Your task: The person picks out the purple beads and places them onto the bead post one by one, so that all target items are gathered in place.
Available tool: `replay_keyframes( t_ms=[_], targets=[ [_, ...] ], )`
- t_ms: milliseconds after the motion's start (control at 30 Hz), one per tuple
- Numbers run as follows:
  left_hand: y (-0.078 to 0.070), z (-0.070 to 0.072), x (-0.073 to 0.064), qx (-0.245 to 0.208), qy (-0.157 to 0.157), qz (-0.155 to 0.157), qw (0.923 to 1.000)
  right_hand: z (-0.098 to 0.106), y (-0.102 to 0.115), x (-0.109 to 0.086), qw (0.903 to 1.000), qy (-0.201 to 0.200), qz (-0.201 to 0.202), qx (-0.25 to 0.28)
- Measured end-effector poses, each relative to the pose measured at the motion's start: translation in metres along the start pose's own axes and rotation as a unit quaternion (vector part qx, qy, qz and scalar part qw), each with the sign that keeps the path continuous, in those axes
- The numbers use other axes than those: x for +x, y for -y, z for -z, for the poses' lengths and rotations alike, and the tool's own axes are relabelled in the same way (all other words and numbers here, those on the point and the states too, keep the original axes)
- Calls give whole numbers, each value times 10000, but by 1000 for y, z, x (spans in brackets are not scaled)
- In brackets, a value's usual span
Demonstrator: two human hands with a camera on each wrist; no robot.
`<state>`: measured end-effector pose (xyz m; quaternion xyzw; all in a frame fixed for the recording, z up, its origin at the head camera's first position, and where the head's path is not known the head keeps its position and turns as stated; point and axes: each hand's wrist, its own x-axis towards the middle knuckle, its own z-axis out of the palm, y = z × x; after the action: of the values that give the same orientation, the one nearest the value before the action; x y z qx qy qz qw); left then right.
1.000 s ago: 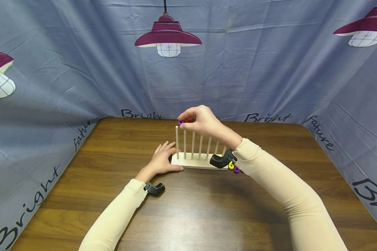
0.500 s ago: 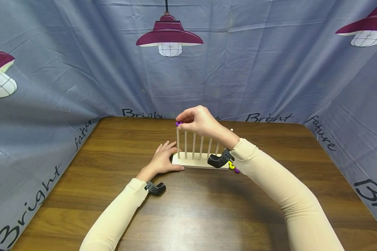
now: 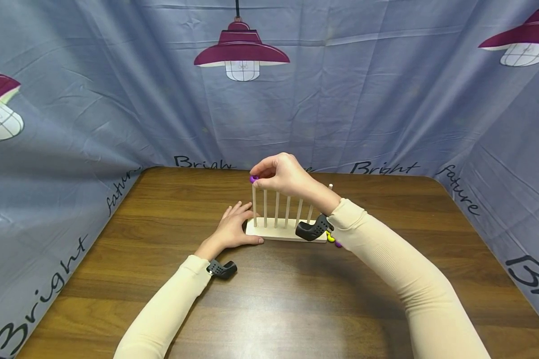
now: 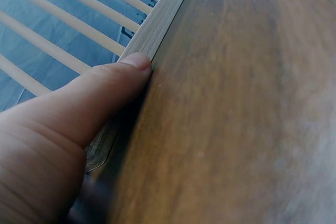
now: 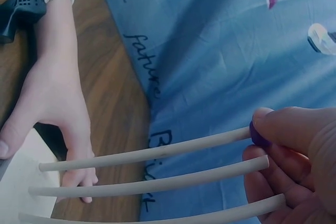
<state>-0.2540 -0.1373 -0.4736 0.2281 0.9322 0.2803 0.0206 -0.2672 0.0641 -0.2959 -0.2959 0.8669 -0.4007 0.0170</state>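
Observation:
A pale wooden peg stand [image 3: 276,232] with a row of upright pegs sits on the table. My left hand [image 3: 230,230] grips its left end, the thumb [image 4: 118,80] against the long front edge and the other fingers behind. Between the thumb and fingers of my right hand [image 3: 289,175] a small purple ring [image 3: 253,179] is pinched at the top of the leftmost peg [image 3: 254,207]. In the right wrist view the ring [image 5: 258,134] meets the peg's tip; how far it is over the peg cannot be told. The right forearm partly covers the stand's right pegs.
Near the stand's right end lie a yellow ring [image 3: 330,238] and a purple ring [image 3: 338,244], partly hidden by the right sleeve. The brown wooden table [image 3: 269,299] ends at a blue printed curtain [image 3: 355,99] at the back and sides.
My right hand has moved slightly left and down, bringing the purple ring from beside the leftmost peg onto its top. The left hand keeps its hold on the stand.

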Motion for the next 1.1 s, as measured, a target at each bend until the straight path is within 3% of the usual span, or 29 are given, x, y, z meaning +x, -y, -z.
replay_keyframes(
  t_ms=[633,1100],
  targets=[
    [-3,2,-2,-9,1,-20,10000,-3,-2,0,9976,-62,388,-574],
    [-2,1,0,-26,-27,7,10000,-2,-1,-1,9977,-142,307,-590]
  ],
)
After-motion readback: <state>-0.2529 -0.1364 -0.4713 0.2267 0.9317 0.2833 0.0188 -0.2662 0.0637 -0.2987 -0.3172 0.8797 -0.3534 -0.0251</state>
